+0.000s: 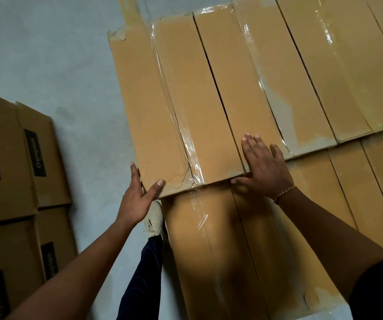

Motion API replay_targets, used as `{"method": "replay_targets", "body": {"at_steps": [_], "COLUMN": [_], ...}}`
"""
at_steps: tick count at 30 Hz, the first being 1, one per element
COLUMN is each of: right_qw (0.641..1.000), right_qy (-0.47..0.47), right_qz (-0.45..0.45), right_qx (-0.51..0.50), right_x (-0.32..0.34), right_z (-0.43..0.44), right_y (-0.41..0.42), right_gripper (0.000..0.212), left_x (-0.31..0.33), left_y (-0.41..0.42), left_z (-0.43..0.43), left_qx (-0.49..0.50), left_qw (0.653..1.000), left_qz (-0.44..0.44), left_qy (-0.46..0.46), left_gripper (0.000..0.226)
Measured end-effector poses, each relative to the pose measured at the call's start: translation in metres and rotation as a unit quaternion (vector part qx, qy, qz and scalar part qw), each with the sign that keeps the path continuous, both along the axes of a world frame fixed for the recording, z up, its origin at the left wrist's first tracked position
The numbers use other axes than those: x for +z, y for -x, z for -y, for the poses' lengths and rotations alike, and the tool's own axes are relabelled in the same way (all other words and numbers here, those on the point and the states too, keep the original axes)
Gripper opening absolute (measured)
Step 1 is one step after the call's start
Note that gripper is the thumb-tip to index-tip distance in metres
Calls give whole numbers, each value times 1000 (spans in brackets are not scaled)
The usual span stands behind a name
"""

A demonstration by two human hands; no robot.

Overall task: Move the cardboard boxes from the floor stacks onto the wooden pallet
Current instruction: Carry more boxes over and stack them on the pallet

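Note:
A long pair of brown cardboard boxes (174, 105) taped together with clear film lies on top of a layer of similar long boxes (209, 250). My left hand (137, 197) grips the pair's near left corner, thumb on top and fingers round the left side. My right hand (264, 167) lies flat with straight fingers on the near right corner and on the neighbouring box (266, 79). The wooden pallet is hidden under the boxes.
Shorter boxes with black Crompton labels (12, 162) are stacked on the grey floor (59, 65) at the left. More long boxes (347, 65) fill the right side. My leg and light shoe (154, 218) stand between the two stacks.

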State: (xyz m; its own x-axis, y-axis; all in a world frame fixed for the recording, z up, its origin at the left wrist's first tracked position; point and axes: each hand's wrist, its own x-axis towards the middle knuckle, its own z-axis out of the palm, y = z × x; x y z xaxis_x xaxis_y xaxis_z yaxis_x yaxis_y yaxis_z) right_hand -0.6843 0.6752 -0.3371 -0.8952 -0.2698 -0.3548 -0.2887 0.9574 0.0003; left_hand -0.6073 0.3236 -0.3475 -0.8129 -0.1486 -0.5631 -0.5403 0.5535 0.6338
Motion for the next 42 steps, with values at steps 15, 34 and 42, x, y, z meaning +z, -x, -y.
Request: {"method": "replay_targets", "body": {"at_steps": [15, 34, 42], "right_qw": [1000, 986, 966], "right_qy": [18, -34, 21], "right_qz": [19, 155, 192], "right_qx": [-14, -52, -169], "right_x": [-9, 55, 116], "right_z": [4, 24, 42], "right_y": [-3, 7, 7], "right_gripper": [109, 83, 54], "left_x": [-4, 43, 105], "left_y": [-3, 38, 108], "left_z": [0, 25, 45], "left_qx": [-42, -156, -304], "left_qw": [999, 981, 931], "left_qz": [-22, -2, -50], "left_qy": [10, 116, 193], "left_gripper": [81, 98, 110]}}
